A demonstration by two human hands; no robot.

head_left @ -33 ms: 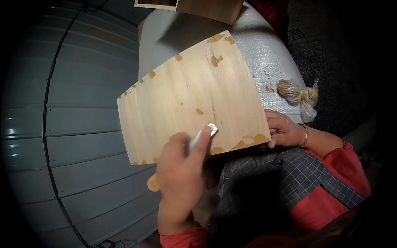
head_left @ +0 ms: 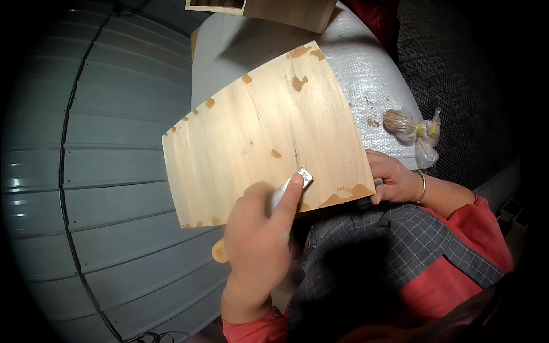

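My left hand (head_left: 258, 243) was closed around a metal scraper (head_left: 291, 186), forefinger along it, blade tip on a pale plywood sheet (head_left: 263, 134) lying on a white woven sack (head_left: 372, 86). My right hand (head_left: 392, 177) gripped the sheet's near right edge, possibly holding something dark underneath

A small clear plastic bag (head_left: 413, 130) — knotted, tan fibre and yellow bits inside — lies on the white woven sheet (head_left: 366, 86).

Scraper (head_left: 291, 186) handle hidden in left hand (head_left: 257, 240), top board (head_left: 286, 10) cut off — edge.
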